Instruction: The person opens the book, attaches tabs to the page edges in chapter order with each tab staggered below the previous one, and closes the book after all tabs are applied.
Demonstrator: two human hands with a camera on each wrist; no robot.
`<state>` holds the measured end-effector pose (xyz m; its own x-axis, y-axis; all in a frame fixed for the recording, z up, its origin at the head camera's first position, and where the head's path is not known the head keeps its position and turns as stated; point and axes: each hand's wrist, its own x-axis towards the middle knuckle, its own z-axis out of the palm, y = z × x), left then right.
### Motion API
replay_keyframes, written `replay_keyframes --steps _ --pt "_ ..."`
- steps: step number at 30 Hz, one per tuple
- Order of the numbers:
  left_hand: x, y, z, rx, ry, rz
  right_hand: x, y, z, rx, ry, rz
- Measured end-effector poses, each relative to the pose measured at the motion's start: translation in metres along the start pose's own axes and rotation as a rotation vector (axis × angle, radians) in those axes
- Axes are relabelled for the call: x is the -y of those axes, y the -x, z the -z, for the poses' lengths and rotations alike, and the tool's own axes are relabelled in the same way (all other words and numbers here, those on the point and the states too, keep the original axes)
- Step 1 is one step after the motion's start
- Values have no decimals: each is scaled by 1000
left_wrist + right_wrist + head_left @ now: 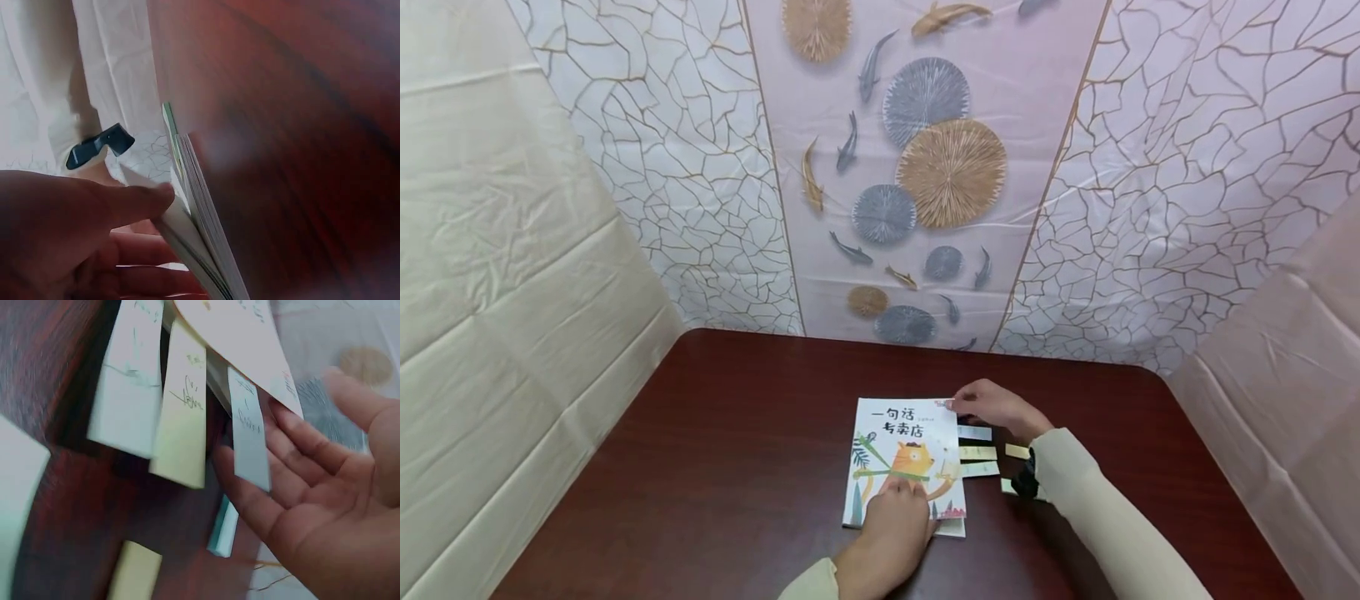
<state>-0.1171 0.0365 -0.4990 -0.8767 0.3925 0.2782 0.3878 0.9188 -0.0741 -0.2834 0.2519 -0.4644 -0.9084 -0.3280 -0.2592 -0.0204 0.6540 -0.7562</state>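
A picture book (917,429) with an orange cat on its white cover lies on the table. My left hand (891,521) grips its lower edge. In the left wrist view, the thumb (147,203) and fingers pinch the lifted cover and leaves, apart from the lower page block (209,212). At the upper right corner is my right hand (996,406), its fingers behind the raised cover corner and its thumb held away. Handwritten strips stick out of the right side: blue (250,434), yellow (181,412) and pale green (128,381).
A loose yellow strip (1017,451) and a pale green piece (1007,486) lie right of the book, partly by the right wrist's black camera (1024,479). A small teal-and-white object (223,531) is near the right hand. Dark red table (700,467) surrounds the book; fabric walls stand behind.
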Motion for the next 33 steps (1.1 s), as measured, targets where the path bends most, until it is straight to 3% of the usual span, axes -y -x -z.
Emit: replay_keyframes --steps 4,6,11,15,18,20,23,26,30,33 --pt "2 1 3 17 -78 -17 9 -10 -12 -65 181 6" --pt "8 0 4 17 -64 -46 11 -13 -18 -91 242 -13" --pt "39 -7 3 51 187 -165 8 -15 -30 -130 351 -63" --pt "67 -13 0 209 357 -175 10 -8 -35 -182 452 -21" --pt "81 -16 -3 326 392 -121 20 7 -38 -231 514 25" --pt "85 -17 -5 360 408 -106 31 22 -41 -249 542 49" --pt "90 -17 -5 372 422 -126 49 48 -54 -241 587 87" --pt "95 -14 -3 374 414 -165 62 73 -79 -176 597 93" --pt "101 -11 -2 384 403 -215 62 97 -117 -98 674 85" --pt "100 -10 -3 389 411 -236 55 107 -133 -89 724 107"
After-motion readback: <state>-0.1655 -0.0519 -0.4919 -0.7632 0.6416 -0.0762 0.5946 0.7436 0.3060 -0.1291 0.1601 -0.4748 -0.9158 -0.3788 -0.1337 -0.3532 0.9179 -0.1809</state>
